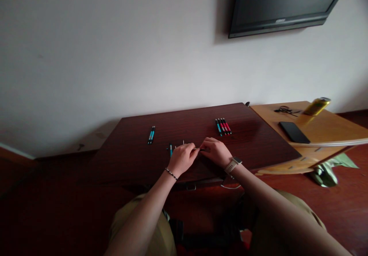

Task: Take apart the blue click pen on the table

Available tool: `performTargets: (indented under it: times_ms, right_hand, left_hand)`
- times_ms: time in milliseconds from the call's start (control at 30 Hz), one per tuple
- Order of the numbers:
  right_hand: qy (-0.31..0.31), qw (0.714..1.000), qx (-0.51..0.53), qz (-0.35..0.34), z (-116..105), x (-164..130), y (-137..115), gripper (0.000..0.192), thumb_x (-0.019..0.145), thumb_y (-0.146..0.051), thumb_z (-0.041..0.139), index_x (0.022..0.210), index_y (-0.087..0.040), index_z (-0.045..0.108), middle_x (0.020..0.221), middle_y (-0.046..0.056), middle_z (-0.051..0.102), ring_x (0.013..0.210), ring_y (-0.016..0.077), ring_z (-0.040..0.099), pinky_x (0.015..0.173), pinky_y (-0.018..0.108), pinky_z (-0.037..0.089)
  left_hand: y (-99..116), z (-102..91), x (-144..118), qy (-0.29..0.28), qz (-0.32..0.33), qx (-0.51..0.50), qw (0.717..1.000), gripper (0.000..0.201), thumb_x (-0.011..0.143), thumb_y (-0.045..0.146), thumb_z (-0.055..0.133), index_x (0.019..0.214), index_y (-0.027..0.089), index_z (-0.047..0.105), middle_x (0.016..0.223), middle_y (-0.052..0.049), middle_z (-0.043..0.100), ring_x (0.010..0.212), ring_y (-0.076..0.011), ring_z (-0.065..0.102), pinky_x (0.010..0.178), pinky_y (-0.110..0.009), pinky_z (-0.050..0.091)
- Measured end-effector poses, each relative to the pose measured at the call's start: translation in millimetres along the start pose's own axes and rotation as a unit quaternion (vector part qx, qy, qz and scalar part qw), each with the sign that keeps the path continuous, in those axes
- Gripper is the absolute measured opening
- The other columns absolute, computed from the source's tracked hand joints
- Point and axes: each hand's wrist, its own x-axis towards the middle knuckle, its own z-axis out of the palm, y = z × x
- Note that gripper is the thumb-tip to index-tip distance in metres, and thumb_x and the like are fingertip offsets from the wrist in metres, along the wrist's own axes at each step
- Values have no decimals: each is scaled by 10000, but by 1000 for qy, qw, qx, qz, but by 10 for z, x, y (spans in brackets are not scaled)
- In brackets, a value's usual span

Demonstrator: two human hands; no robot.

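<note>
My left hand, with a beaded bracelet at its wrist, and my right hand, with a watch, meet above the dark table. Their fingertips pinch a slim pen part from both ends; most of it is hidden by the fingers. Just left of my left hand lies a blue and black pen barrel, with small pieces around it, too small to name. Two blue and black pens lie side by side farther left. Beyond my right hand is a row of several pens, some blue, some red.
To the right, a lighter wooden cabinet adjoins the table. On it are a black phone, a coiled black cable and a yellow can. A television hangs on the wall behind.
</note>
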Motion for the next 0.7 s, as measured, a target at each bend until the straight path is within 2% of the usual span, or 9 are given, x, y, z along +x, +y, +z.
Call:
performTargets:
  times_ms: [100,300,700]
  right_hand:
    - [-13,1000,0,-12,-6,3,-15,110,868,-156,779,884,-237,706,931,14,674,895,194,618,779,289,465]
    - [10,1000,15,14,-18,3,2,75,889,-182,778,880,-230,721,930,10,677,858,176,629,763,272,467]
    - [-28,999,18,-16,4,-5,3,98,880,-158,778,923,-221,716,961,13,671,885,172,630,774,258,458]
  left_hand:
    - [7,-8,3,0,-1,3,1000,307,1079,376,460,841,221,577,826,-36,702,784,-194,677,691,-281,435]
    - [-2,-7,0,-2,4,7,1000,320,1087,376,441,841,222,574,818,-32,703,784,-194,682,689,-284,427]
    - [-8,1,4,4,2,18,1000,347,1094,373,433,820,209,572,812,-34,705,761,-179,669,671,-281,389]
